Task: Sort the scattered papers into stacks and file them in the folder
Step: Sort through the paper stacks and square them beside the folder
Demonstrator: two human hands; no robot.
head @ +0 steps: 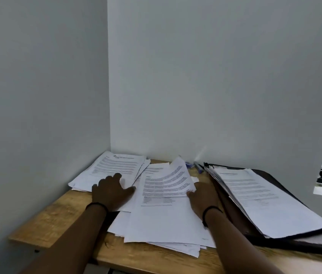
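Resting flat, left hand (111,191) presses loose white papers (162,220); right hand (203,196) pinches one sheet (178,175); one dark folder (275,196), wooden table (57,216).

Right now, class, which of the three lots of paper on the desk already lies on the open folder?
The stack on the right: it rests on the dark folder. The middle pile and the far-left corner pile lie on bare desk.

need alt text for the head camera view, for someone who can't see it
A person's left hand rests flat on scattered papers on a wooden desk in a wall corner, while the right hand lifts the edge of a printed sheet. An open dark folder holding papers lies to the right, pens behind.
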